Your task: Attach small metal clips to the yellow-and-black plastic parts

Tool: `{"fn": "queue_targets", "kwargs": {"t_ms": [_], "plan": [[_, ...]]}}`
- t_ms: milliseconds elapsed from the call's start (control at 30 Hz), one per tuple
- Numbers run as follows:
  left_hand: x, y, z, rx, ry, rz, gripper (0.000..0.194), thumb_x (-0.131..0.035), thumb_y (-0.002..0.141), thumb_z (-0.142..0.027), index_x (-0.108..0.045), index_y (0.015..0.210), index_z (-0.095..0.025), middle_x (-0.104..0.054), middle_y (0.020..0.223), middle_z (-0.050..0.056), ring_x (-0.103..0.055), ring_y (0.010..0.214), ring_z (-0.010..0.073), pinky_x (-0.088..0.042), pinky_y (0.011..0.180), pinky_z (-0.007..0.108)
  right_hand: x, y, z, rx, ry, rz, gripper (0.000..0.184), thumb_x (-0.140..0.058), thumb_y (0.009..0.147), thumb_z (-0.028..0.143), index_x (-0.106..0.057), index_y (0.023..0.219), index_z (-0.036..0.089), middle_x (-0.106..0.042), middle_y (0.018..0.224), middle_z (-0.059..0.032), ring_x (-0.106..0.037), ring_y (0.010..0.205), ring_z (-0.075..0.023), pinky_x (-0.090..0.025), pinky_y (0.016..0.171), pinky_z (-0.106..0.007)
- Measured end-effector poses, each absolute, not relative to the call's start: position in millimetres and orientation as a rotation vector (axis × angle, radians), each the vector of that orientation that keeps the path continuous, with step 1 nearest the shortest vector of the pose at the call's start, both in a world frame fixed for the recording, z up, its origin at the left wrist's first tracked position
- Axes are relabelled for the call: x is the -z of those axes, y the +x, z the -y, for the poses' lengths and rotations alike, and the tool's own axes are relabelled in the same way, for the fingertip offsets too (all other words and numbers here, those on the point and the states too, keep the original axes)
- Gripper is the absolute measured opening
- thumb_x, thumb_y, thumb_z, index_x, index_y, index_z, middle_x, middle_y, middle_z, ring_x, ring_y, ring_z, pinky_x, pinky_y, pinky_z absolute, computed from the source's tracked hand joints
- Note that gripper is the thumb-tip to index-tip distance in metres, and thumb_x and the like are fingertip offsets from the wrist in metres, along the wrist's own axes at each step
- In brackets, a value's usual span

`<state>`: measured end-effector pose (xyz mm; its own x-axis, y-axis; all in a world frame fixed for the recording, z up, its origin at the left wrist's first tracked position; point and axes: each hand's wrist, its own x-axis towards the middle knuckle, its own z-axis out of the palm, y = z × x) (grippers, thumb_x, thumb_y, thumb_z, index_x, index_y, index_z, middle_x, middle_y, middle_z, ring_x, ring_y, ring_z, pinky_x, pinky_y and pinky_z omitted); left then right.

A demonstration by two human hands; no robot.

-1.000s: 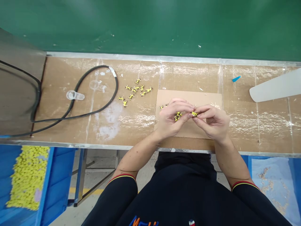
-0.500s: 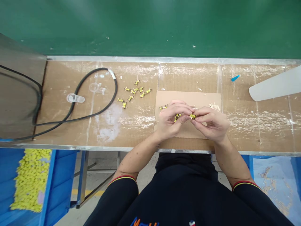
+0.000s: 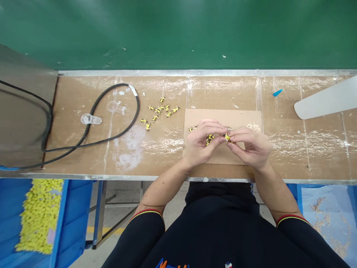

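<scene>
Both hands meet over a cardboard sheet [image 3: 240, 117] on the bench. My left hand [image 3: 202, 143] is curled round several small yellow parts [image 3: 209, 138] in its palm. My right hand [image 3: 251, 145] pinches one small yellow part [image 3: 228, 138] between thumb and fingertips, touching the left fingertips. A few more yellow parts [image 3: 192, 128] lie on the sheet just left of my left hand. A small heap of pale tiny pieces [image 3: 253, 126] lies on the sheet beyond my right hand.
A scatter of yellow parts [image 3: 160, 111] lies left of the sheet. A black cable [image 3: 117, 128] loops at the left beside a clear plastic piece [image 3: 90, 119]. Blue bit [image 3: 277, 92] and white blade [image 3: 326, 102] at right. Blue bins [image 3: 39, 216] sit below the bench.
The hands stay together over the sheet with only slight finger shifts. The view has drifted a little, so everything sits slightly lower and to the right.
</scene>
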<state>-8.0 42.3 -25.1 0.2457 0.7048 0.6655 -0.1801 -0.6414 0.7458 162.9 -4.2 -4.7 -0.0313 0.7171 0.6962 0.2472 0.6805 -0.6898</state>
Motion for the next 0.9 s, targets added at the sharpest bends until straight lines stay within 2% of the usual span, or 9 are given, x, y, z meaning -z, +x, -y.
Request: {"fn": "queue_targets", "kwargs": {"t_ms": [167,333,533,800,900], "plan": [[24.4,-8.8,-42.0,-1.476,1.758,-0.472,0.014,-0.074,0.096,-0.026,-0.076,0.111,-0.027,-0.081,0.099,0.003,-0.073,0.099,0.0165,-0.059,0.093,0.037,4.1,164.4,2.9,-0.434,-0.758,1.624,0.044,-0.082,0.078,0.001,-0.078,0.112,0.028,-0.084,0.097,-0.0031,-0.082,0.084,-0.0201,-0.07,0.073,-0.033],[22.4,-9.6,-41.2,-1.439,1.732,-0.448,0.012,-0.073,0.096,-0.021,-0.076,0.107,-0.024,-0.08,0.101,0.004,-0.072,0.101,0.0153,-0.057,0.096,0.033,3.3,165.0,1.8,-0.385,-0.727,1.663,0.039,-0.08,0.08,-0.001,-0.076,0.109,0.024,-0.084,0.096,-0.004,-0.081,0.085,-0.0182,-0.07,0.074,-0.031],[19.6,-10.5,-40.3,-1.424,1.736,-0.441,0.009,-0.073,0.097,-0.019,-0.074,0.105,-0.022,-0.078,0.098,0.004,-0.071,0.099,0.0155,-0.057,0.095,0.033,2.9,165.6,1.9,-0.398,-0.737,1.67,0.037,-0.08,0.081,0.001,-0.077,0.108,0.025,-0.084,0.097,-0.0029,-0.081,0.086,-0.0187,-0.07,0.075,-0.031],[20.7,-9.0,-40.1,-1.424,1.703,-0.467,0.009,-0.074,0.096,-0.021,-0.073,0.105,-0.023,-0.076,0.095,0.003,-0.069,0.097,0.0146,-0.056,0.094,0.033,5.8,163.0,4.3,-0.491,-0.76,1.602,0.044,-0.08,0.081,-0.001,-0.077,0.116,0.026,-0.085,0.102,-0.0027,-0.082,0.091,-0.0178,-0.071,0.082,-0.031],[23.5,-8.0,-40.7,-1.427,1.695,-0.464,0.01,-0.075,0.096,-0.023,-0.073,0.106,-0.025,-0.075,0.093,0.002,-0.068,0.095,0.015,-0.055,0.092,0.033,7.0,162.4,7.4,-0.551,-0.81,1.542,0.04,-0.078,0.085,0.002,-0.077,0.115,0.028,-0.085,0.097,-0.0013,-0.083,0.088,-0.0178,-0.071,0.077,-0.029]]}}
